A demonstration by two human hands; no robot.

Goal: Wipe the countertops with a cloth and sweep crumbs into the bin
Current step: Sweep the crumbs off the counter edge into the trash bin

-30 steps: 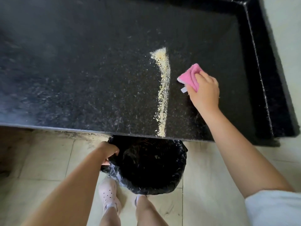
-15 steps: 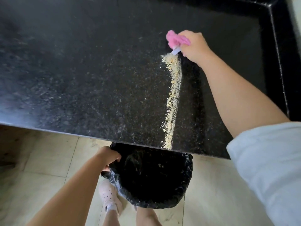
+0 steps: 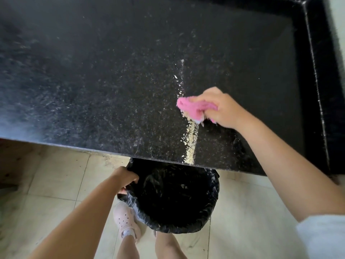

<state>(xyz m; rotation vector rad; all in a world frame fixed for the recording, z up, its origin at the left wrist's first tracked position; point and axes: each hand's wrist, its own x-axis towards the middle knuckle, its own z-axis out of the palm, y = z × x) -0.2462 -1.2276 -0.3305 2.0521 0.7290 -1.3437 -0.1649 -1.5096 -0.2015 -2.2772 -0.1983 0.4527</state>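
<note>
The right hand [image 3: 220, 107] curls its fingers round a bunched pink cloth [image 3: 192, 109] and presses it on the counter [image 3: 93, 90], at the far end of a line of crumbs [image 3: 191, 144]; the line runs toward 6 o'clock to the counter's edge, with a thin scatter left at 12 o'clock of the cloth. The bin [image 3: 177, 199], lined with a black bag, sits below the edge at 6 o'clock of the crumbs, its mouth partly under the overhang; the left hand [image 3: 127, 178] grips its rim at the bin's 9 o'clock.

The risks, as I judge them: a fast pull could fling crumbs sideways past the cloth's narrow front, toward 3 or 9 o'clock, leaving a trail; the line meets the edge nearer the bin's 1 o'clock than its middle, so crumbs could fall past the rim onto the floor [image 3: 242, 212] unless the bin shifts toward 3 o'clock; the loose bag could fold inward and catch them; the scatter at 12 o'clock could be missed.
</note>
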